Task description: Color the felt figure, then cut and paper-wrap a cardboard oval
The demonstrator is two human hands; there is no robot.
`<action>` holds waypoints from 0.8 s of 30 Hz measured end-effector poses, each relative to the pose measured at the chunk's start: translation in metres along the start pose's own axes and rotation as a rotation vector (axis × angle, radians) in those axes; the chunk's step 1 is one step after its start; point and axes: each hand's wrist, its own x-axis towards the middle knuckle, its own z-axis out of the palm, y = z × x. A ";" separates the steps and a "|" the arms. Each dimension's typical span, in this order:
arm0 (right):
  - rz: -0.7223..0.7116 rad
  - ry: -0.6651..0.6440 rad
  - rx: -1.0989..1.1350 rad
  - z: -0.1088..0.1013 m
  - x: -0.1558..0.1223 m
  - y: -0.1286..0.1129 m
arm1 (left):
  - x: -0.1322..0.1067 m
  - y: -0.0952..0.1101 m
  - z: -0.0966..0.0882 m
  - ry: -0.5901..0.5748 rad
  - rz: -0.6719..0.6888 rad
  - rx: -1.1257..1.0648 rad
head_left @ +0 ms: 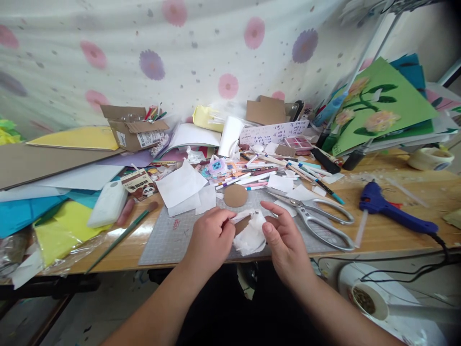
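A crumpled piece of white tissue paper [251, 235], with some brown cardboard [242, 225] showing beside it, is held between my two hands above the front of the grey cutting mat [162, 240]. My left hand [211, 235] pinches the tissue's left edge with thumb and forefinger. On the other side, my right hand [288, 240] grips its right edge with the thumb, the index finger lifted; its other fingers are partly hidden. Just behind lies a round cardboard disc [236, 195]. Large silver scissors [309, 211] lie right of my right hand, and white paper sheets [183, 185] lie to the left.
Several markers [259, 175] are heaped at the back. A blue glue gun [392, 209] lies right, its cable running off the table edge. Left are a green-handled brush [122, 235], a white bottle [108, 204] and coloured paper [68, 226]. A cardboard box [135, 129] stands behind.
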 end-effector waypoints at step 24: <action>0.130 -0.194 -0.135 -0.032 0.011 -0.022 | 0.000 -0.003 0.003 0.085 0.176 0.143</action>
